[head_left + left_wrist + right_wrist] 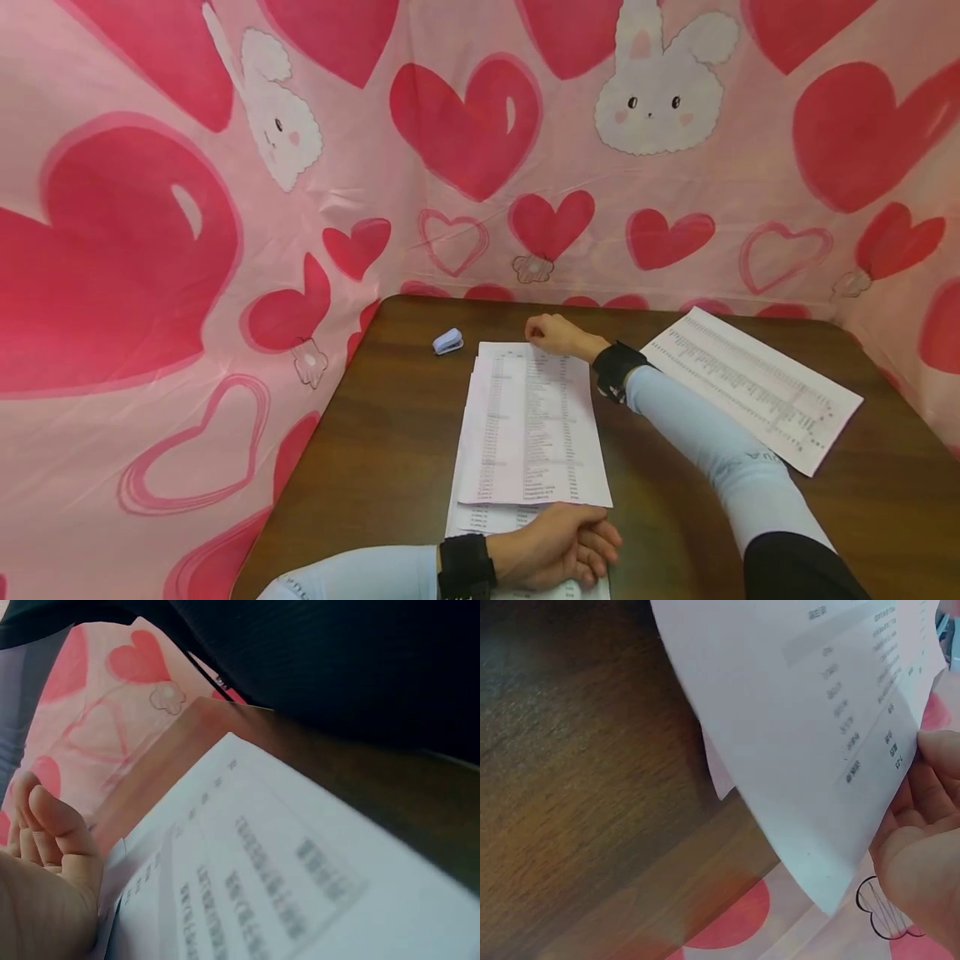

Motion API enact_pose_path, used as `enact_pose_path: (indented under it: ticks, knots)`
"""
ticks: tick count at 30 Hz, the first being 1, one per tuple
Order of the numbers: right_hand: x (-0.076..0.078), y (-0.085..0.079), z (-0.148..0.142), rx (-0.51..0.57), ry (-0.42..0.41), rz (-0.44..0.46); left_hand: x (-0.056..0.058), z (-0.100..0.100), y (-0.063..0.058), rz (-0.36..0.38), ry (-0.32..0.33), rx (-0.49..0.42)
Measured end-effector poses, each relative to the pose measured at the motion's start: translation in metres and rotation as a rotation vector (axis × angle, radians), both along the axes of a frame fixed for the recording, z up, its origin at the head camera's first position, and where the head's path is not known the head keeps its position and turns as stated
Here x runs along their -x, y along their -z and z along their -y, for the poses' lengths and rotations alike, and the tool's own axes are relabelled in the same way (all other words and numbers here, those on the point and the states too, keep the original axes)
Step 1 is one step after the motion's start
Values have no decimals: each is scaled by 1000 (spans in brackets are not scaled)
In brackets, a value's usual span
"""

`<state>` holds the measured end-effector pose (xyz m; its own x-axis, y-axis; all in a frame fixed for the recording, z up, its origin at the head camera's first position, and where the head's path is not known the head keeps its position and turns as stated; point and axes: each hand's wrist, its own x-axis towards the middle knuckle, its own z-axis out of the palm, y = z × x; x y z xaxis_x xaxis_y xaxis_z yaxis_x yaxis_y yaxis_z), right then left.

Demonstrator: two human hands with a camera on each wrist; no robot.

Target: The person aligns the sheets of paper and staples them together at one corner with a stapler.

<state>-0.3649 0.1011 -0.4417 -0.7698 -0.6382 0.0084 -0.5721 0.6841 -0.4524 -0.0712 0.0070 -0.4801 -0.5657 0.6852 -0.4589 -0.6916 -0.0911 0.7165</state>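
Nearest, the left hand (553,546) lies across the lower sheets (480,518) on its side, its fingers loosely bent and grasping nothing, just below the near edge of the top sheet (534,425). That printed sheet lies over the others in the middle of the tabletop (375,467), and the left edges beneath it are staggered. At its far end the right hand (558,335) pinches the edge between thumb and fingers, and the right wrist view shows a corner raised. To handle this well, I would keep that pinch light (paper creases easily), steady the lower sheets with a flat left palm, and true up the left edges before letting go. Farther off, to the left, sits what looks like a small stapler (447,341); to the right, partly behind the right forearm, lies a separate sheet (757,387), and beyond the tabletop hangs a heart-patterned cloth (465,117)
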Motion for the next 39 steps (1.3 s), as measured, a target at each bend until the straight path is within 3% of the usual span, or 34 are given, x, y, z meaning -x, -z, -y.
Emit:
enact_pose_path:
  ticks: [9, 13, 17, 25, 32, 39]
  knots:
    - [-1, 2, 2, -6, -1, -7, -3, 12, 0, 92, 145, -71]
    - [-3, 1, 2, -27, 20, 14, -1, 14, -3, 78, 219, -91]
    - [-3, -3, 1, -39, 40, 23, 5, 14, -8, 48, 239, -95]
    - [3, -4, -8, -41, 65, 11, 15, 12, -13, 20, 204, -100]
    - [1, -7, -19, -51, 57, 41, 22, 10, -17, -28, 177, -47]
    - [-4, -20, -33, -52, 62, 78, 38, 11, -15, -122, 48, 23]
